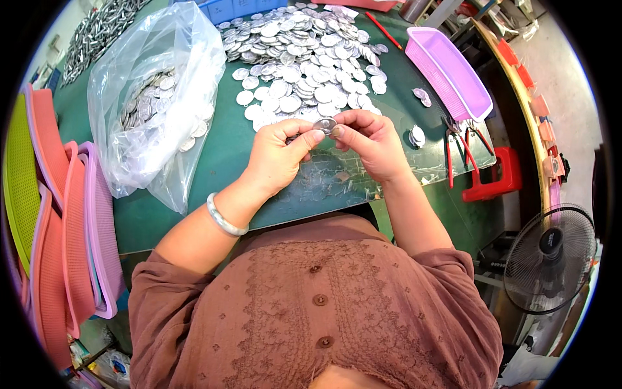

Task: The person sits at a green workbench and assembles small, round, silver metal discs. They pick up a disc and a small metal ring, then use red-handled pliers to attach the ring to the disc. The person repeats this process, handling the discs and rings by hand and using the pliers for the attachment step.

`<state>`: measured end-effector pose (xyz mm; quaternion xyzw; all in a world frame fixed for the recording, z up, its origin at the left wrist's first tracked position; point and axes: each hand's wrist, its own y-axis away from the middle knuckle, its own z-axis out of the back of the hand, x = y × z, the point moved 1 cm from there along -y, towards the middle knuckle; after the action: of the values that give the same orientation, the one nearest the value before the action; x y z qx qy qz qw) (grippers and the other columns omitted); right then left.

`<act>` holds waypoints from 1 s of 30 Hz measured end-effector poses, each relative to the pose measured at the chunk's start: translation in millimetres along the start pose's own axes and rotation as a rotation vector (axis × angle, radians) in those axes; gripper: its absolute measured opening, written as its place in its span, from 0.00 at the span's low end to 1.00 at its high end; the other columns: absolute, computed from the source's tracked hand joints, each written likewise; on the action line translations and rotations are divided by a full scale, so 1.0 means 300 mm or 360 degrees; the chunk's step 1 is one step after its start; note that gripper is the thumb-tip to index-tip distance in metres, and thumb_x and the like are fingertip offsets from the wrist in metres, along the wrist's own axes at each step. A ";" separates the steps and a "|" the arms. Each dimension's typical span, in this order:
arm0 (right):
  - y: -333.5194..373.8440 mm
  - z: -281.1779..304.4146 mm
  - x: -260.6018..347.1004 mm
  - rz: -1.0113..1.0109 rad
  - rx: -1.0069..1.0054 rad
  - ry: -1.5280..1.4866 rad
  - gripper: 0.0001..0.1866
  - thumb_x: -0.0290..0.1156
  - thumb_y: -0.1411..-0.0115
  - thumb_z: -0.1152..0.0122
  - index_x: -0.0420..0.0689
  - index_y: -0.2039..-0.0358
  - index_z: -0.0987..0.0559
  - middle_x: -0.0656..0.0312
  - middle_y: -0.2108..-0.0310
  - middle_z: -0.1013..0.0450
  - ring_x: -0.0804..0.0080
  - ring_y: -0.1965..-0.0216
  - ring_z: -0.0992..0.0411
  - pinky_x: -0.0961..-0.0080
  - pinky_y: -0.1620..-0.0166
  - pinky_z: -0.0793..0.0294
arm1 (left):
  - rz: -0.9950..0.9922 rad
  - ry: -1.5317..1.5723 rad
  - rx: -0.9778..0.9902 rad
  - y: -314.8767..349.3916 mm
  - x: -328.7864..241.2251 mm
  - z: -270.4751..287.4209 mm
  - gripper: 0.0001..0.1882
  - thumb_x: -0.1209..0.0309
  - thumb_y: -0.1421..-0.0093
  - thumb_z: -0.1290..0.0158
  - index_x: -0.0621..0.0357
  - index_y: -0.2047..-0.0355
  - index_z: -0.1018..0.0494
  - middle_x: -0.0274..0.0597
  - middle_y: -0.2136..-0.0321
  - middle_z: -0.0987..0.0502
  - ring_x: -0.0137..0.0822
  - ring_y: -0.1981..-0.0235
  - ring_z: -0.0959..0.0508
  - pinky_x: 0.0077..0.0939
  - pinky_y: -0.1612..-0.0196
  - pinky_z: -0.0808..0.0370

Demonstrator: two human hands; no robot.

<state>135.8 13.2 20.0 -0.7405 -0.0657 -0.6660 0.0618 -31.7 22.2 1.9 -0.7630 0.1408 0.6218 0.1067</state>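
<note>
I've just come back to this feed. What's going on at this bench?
A person at a green table holds one round metal disc in the fingertips of the left hand and right hand. Just beyond lies a large heap of similar discs. On the left, a clear plastic bag contains more; on the right are a purple basket and red-handled pliers.

The discs (290, 103) are silvery, the tabletop (304, 196) green.
</note>
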 end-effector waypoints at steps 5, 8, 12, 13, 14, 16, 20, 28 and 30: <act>0.014 -0.021 0.012 0.0232 -0.0085 0.0206 0.08 0.24 0.50 0.43 0.37 0.69 0.25 0.67 0.75 0.29 0.84 0.75 0.34 0.86 0.70 0.34 | -0.0032 0.0024 -0.0033 -0.003 0.007 -0.001 0.08 0.71 0.48 0.47 0.61 0.69 0.27 0.29 0.81 0.30 0.18 0.82 0.33 0.08 0.81 0.37; 0.015 -0.021 0.011 0.0440 -0.0109 0.0488 0.06 0.23 0.51 0.43 0.38 0.70 0.25 0.66 0.76 0.29 0.84 0.75 0.34 0.86 0.71 0.34 | 0.0025 0.0050 -0.0045 0.000 -0.003 -0.005 0.07 0.71 0.48 0.46 0.61 0.69 0.27 0.29 0.81 0.30 0.18 0.82 0.33 0.07 0.81 0.38; 0.022 -0.028 0.024 0.0678 -0.0128 0.0755 0.05 0.21 0.52 0.43 0.38 0.71 0.25 0.65 0.77 0.30 0.82 0.76 0.34 0.85 0.72 0.34 | 0.0024 0.0024 -0.0028 0.000 0.001 -0.005 0.08 0.71 0.47 0.47 0.60 0.67 0.26 0.29 0.81 0.29 0.18 0.82 0.34 0.08 0.80 0.37; 0.024 -0.031 0.026 0.0723 -0.0133 0.0796 0.05 0.21 0.52 0.43 0.39 0.72 0.25 0.64 0.77 0.31 0.81 0.77 0.33 0.85 0.73 0.34 | 0.0035 0.0016 -0.0022 0.000 -0.003 -0.005 0.08 0.72 0.47 0.48 0.60 0.67 0.26 0.29 0.80 0.29 0.18 0.82 0.34 0.10 0.79 0.36; 0.024 -0.034 0.029 0.0767 -0.0133 0.0824 0.05 0.21 0.52 0.43 0.39 0.72 0.25 0.64 0.78 0.31 0.80 0.77 0.33 0.85 0.73 0.34 | 0.0045 0.0008 -0.0019 0.001 -0.006 -0.004 0.08 0.72 0.47 0.48 0.61 0.67 0.26 0.29 0.80 0.29 0.18 0.81 0.34 0.11 0.78 0.35; 0.024 -0.041 0.033 0.0856 -0.0135 0.0879 0.06 0.20 0.52 0.43 0.39 0.72 0.24 0.64 0.78 0.31 0.79 0.77 0.33 0.85 0.74 0.34 | 0.0036 0.0024 -0.0001 0.001 -0.008 -0.004 0.08 0.72 0.47 0.48 0.60 0.66 0.26 0.29 0.79 0.29 0.18 0.81 0.34 0.11 0.78 0.35; 0.025 -0.041 0.039 0.0880 -0.0126 0.0960 0.06 0.20 0.53 0.43 0.39 0.72 0.24 0.63 0.79 0.31 0.78 0.78 0.34 0.84 0.74 0.34 | 0.0049 0.0059 -0.0011 0.002 -0.009 -0.005 0.09 0.71 0.46 0.49 0.61 0.66 0.26 0.29 0.79 0.29 0.18 0.80 0.34 0.11 0.77 0.34; 0.007 -0.004 0.008 -0.0301 -0.0206 -0.0115 0.05 0.25 0.48 0.46 0.37 0.71 0.25 0.63 0.80 0.30 0.80 0.80 0.34 0.87 0.75 0.35 | 0.0155 0.0100 0.0004 0.003 -0.009 -0.008 0.07 0.68 0.44 0.51 0.58 0.72 0.28 0.30 0.82 0.29 0.19 0.83 0.33 0.09 0.81 0.38; 0.005 0.003 -0.005 -0.0359 -0.0161 -0.0206 0.05 0.27 0.48 0.46 0.39 0.72 0.26 0.63 0.80 0.30 0.80 0.81 0.35 0.87 0.76 0.35 | 0.0224 0.0152 0.0014 0.004 -0.010 -0.006 0.07 0.68 0.44 0.53 0.57 0.74 0.29 0.30 0.82 0.30 0.19 0.83 0.34 0.10 0.81 0.39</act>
<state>136.9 11.9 18.3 -0.7720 -0.1186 -0.6220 -0.0553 -31.0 20.6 5.3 -0.7796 0.2018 0.5899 0.0591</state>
